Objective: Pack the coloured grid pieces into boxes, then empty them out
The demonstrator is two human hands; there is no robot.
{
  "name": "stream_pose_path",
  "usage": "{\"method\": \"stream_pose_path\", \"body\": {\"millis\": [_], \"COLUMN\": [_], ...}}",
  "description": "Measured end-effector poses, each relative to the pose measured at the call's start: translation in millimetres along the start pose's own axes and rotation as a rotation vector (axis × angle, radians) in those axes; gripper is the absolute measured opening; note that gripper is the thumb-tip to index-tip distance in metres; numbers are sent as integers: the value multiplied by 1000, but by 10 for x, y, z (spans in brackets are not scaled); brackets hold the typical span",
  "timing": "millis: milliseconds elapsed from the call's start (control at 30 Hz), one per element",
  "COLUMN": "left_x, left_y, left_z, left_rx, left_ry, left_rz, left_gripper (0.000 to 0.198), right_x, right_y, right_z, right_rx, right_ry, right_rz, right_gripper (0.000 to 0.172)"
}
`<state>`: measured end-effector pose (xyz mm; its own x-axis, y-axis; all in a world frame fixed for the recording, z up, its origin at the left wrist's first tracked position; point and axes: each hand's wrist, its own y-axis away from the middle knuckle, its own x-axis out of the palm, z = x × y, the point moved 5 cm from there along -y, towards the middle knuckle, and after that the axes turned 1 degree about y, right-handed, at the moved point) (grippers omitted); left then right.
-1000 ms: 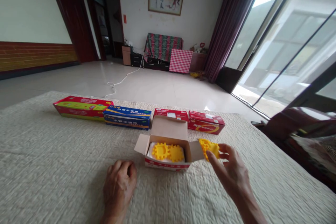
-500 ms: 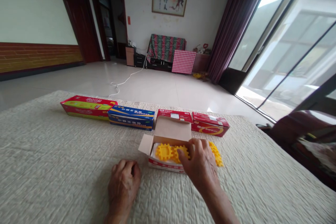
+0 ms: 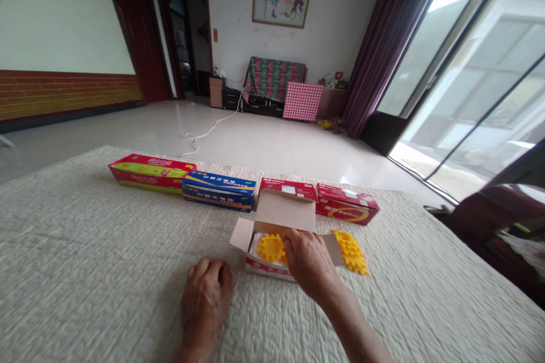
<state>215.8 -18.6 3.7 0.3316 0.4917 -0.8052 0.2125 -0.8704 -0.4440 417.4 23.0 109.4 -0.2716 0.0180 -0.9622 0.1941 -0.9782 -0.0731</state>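
At the far left, a red-and-green box [image 3: 151,174] is set end to end with a blue battery box [image 3: 218,191]; both are well clear of any likely knock. Nearer, the left hand [image 3: 206,298] is rested on the quilted cover [image 3: 140,272], its fingers curled together, with nothing seen in them. Because the open carton [image 3: 266,267] is not steadied by it, the carton could be dragged or tipped if a wall were caught. Inside, a yellow notched block [image 3: 269,248] is left uncovered; its teeth could be snagged by a neighbour and lifted along. The right hand [image 3: 310,261] is held over the carton's right half, fingers bent downward; whether anything is gripped cannot be told, since the fingertips are hidden. Furthest right, overlapping yellow notched pieces [image 3: 351,252] are laid by the side flap [image 3: 332,248]; they could be scattered if brushed by the wrist.
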Motion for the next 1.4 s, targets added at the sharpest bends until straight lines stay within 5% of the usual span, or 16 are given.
{"method": "stream_pose_path", "body": {"millis": [467, 633, 933, 1400], "left_x": [-29, -30, -30, -49], "left_y": [0, 7, -1, -7], "left_z": [-30, -27, -35, -53], "left_rx": [-15, 7, -20, -46], "left_ry": [-6, 11, 1, 12], "left_rz": [-1, -11, -9, -3], "left_gripper": [22, 22, 22, 23], "right_x": [124, 184, 203, 167], "right_y": [-77, -196, -300, -324], "right_z": [-27, 36, 136, 174], "right_rx": [-34, -247, -411, -427], "right_ry": [-60, -78, 26, 32], "right_rz": [-14, 61, 165, 87], "right_gripper": [24, 43, 46, 28]}}
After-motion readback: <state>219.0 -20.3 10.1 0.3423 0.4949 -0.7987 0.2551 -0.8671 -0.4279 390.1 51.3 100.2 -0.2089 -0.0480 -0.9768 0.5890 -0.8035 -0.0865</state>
